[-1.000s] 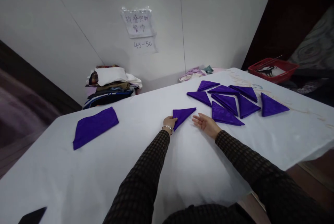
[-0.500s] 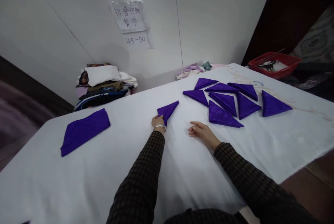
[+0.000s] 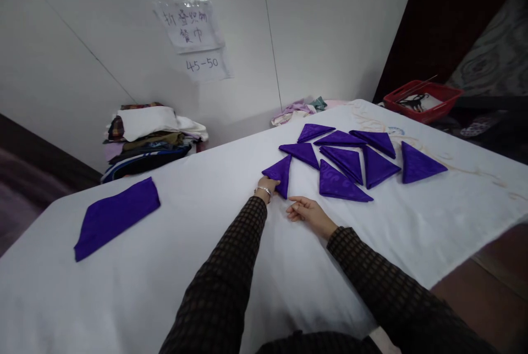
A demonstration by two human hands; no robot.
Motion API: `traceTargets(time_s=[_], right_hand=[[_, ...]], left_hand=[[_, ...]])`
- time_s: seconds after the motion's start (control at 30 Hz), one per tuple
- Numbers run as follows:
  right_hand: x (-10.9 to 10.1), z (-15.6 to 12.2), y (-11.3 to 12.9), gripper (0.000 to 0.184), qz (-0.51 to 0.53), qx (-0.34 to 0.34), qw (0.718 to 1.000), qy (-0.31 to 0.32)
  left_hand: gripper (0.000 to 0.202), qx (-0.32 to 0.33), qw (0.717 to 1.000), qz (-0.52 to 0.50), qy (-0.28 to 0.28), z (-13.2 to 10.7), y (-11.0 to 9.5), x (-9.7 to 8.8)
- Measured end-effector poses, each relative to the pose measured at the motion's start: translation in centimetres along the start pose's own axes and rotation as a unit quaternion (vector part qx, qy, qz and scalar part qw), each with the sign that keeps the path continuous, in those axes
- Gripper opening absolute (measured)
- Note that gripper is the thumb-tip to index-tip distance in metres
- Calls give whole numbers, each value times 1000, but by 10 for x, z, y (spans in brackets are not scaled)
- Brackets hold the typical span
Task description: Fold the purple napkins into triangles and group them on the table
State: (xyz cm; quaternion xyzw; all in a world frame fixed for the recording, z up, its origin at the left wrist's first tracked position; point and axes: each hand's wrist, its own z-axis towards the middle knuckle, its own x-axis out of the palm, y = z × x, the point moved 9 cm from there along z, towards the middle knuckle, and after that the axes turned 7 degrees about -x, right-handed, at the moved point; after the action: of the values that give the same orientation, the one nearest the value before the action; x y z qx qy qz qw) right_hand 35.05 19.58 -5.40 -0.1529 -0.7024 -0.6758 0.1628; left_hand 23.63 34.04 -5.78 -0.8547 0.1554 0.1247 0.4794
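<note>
A white-covered table (image 3: 185,271) fills the foreground under a pale panelled wall (image 3: 330,24). My remote view takes its clock from the gripped purple triangle (image 3: 282,172), which lies just right of centre, noon toward the wall. Two handwritten sheets (image 3: 192,27) hang at 11 o'clock; brown floor (image 3: 474,282) shows near 4. A stack of clothes (image 3: 144,145) sits by the wall between 9 and 10, a bundle of pastel cloth (image 3: 293,112) just past 12, and a red basket (image 3: 431,115) holding something black and looped at 2.

The left hand (image 3: 269,184), with a bracelet (image 3: 263,191) at its wrist, grips the gripped purple triangle between thumb and fingers and hides one corner. The right hand (image 3: 309,214), at between 4 and 5, has loosely curled fingers and nothing in its grasp, just beside the fabric. I count eight other purple triangles (image 3: 381,168) from 1 to 3 o'clock, the nearest so close I cannot tell if it touches, and one four-cornered purple cloth (image 3: 117,216) between 8 and 9.
</note>
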Motion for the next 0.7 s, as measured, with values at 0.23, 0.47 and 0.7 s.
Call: traceTargets(time_s=[0.23, 0.47, 0.7], right_hand=[[3, 1, 0, 40, 1, 3, 1000, 9], [4, 1, 1, 40, -5, -5, 1000, -2], [5, 2, -2, 39, -22, -5, 1000, 13]], left_hand=[[40, 18, 992, 106, 59, 2, 0, -50], [40, 96, 973, 201, 67, 31, -44, -29], [42, 154, 963, 218, 23, 59, -81, 3]])
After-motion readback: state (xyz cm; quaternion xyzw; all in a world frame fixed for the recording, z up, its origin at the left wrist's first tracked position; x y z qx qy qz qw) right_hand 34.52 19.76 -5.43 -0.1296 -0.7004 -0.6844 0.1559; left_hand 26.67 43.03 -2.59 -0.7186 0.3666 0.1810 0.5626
